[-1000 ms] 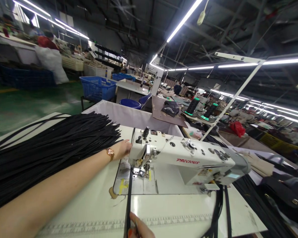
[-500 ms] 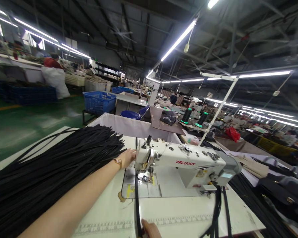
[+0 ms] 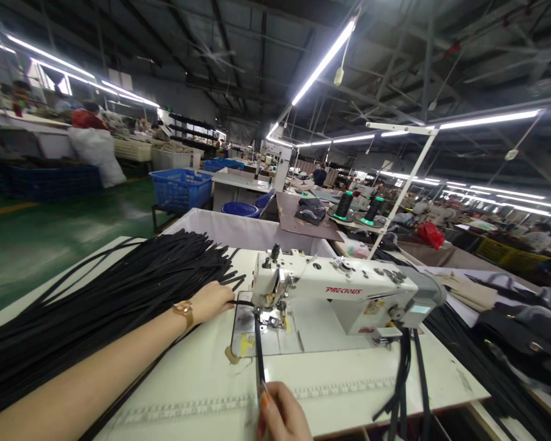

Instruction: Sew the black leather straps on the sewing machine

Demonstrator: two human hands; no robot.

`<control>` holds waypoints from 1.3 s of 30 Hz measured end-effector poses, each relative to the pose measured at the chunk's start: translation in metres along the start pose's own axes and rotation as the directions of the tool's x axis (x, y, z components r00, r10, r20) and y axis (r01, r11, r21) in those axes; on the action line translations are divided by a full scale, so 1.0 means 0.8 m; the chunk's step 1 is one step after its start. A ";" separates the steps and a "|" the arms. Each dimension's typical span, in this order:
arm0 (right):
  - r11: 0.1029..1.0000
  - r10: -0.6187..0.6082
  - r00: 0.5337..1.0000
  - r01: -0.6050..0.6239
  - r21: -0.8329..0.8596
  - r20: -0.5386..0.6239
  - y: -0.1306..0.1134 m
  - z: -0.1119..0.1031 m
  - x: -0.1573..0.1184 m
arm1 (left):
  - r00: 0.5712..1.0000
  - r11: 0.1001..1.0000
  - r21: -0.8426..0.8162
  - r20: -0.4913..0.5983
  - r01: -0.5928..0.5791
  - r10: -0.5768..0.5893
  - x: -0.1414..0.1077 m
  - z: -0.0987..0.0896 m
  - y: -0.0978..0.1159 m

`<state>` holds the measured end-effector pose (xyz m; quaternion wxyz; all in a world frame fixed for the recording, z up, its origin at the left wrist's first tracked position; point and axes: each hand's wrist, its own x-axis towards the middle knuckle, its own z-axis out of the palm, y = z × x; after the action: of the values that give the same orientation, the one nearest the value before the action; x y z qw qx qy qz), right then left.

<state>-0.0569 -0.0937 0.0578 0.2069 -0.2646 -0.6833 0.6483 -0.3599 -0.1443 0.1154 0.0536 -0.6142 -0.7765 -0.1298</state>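
The left hand (image 3: 215, 301) has drawn away from the sewing machine (image 3: 340, 288), toward the bench's (image 3: 188, 383) left edge. A short length of black strip (image 3: 259, 355) now spans sideways between its fingers and the machine head, where it previously stood close against the head. The left fingers look pinched on that length, their tips partly hidden. This suggests the far side is being guided while the near side stays controlled.

The right hand (image 3: 282, 413), by the bench's near edge, pinches the strip between thumb and fingers; whether it also holds a small tool is unclear. The strip runs from there up to the needle area.

A pile of black strips (image 3: 119, 288) covers much of the bench's left side. Past its far edge is a pale-lined bin (image 3: 252, 231), its bottom hidden. Beyond, a blue basket's (image 3: 181, 188) contents cannot be made out; a whitish crate (image 3: 174, 159) is heaped with beige pieces.
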 end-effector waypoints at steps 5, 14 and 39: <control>0.896 0.240 0.946 -0.302 0.325 0.218 -0.058 0.026 0.056 | 0.994 0.994 -0.032 0.029 0.105 -0.104 -0.062 0.004 0.037; 0.721 0.453 0.796 -0.592 0.360 0.403 -0.062 0.054 0.149 | 0.966 0.945 -0.198 0.028 0.259 -0.259 -0.078 0.030 0.036; 0.797 0.323 0.883 -0.448 0.405 0.341 -0.062 0.062 0.139 | 0.984 0.981 -0.079 -0.008 0.179 -0.180 -0.081 -0.018 0.063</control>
<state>-0.1786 -0.0634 0.0965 0.0382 -0.2552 -0.4558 0.8518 -0.2967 -0.1982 0.1208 0.0237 -0.5425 -0.8226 -0.1690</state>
